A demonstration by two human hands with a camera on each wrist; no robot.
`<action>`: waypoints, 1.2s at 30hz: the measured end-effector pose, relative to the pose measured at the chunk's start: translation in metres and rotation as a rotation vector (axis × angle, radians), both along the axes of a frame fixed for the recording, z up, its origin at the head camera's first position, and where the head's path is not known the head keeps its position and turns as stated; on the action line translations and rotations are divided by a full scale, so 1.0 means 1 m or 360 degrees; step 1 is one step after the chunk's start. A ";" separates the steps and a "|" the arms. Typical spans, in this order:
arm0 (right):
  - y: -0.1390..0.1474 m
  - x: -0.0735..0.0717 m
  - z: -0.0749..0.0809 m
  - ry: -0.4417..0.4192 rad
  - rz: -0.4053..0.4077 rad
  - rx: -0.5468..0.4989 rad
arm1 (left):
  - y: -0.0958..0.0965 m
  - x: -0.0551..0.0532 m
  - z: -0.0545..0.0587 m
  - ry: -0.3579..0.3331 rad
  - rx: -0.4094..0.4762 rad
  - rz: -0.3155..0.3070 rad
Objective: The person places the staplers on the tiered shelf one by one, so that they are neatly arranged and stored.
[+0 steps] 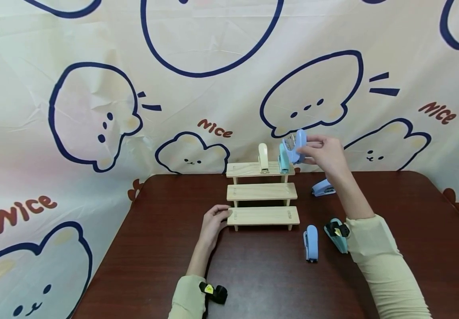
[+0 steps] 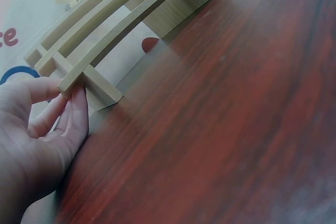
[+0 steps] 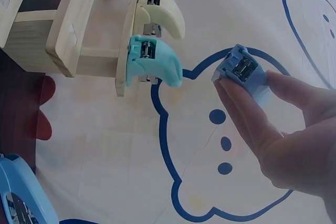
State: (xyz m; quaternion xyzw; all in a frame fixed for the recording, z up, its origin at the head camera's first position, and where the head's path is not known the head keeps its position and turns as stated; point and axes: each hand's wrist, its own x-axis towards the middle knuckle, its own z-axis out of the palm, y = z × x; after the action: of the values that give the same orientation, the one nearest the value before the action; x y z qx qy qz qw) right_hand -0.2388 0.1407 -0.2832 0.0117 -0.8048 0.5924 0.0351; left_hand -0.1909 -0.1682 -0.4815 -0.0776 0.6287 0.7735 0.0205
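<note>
My right hand (image 1: 327,155) pinches a blue stapler (image 1: 301,141) between thumb and fingers, in the air just right of the top shelf. In the right wrist view that stapler (image 3: 255,83) stands apart from the rack. On the top step of the three-step wooden rack (image 1: 261,215) are a cream stapler (image 1: 263,156) and, to its right, a teal stapler (image 1: 283,160). At the rack's lower left corner is my left hand (image 1: 212,226); the left wrist view shows its thumb and fingers (image 2: 79,111) pinching the end of the lowest board.
Right of the rack, a blue stapler (image 1: 311,243) lies on the dark wooden table (image 1: 265,283). Another blue stapler (image 1: 323,188) is farther back, partly behind my right arm. A teal stapler (image 1: 339,243) is partly covered by the black wrist camera. A patterned cloth (image 1: 197,102) hangs behind the table.
</note>
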 end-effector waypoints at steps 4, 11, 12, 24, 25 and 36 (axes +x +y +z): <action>-0.002 -0.002 0.002 0.0004 0.0017 -0.0014 | 0.000 0.000 0.000 0.0004 -0.0010 -0.0003; -0.007 -0.004 0.004 0.0027 0.0026 -0.0027 | 0.000 0.000 0.002 0.0013 -0.0008 -0.0012; -0.008 -0.005 0.004 0.0031 0.0025 -0.0021 | 0.000 0.000 0.001 0.0014 -0.0011 -0.0013; -0.017 -0.006 0.006 0.0000 0.0031 -0.0060 | 0.000 0.000 0.002 0.0014 -0.0006 -0.0007; -0.017 -0.006 0.006 -0.0002 0.0031 -0.0064 | 0.000 0.000 0.002 0.0015 -0.0007 -0.0008; -0.024 -0.006 0.004 0.0021 0.0055 -0.0066 | 0.000 0.001 0.001 0.0013 -0.0026 -0.0010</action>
State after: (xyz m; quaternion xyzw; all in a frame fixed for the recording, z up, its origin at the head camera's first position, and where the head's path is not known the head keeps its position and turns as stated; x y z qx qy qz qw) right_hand -0.2447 0.1163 -0.2796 0.0289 -0.7918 0.6094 0.0304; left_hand -0.1899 -0.1684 -0.4809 -0.0724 0.6354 0.7685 0.0197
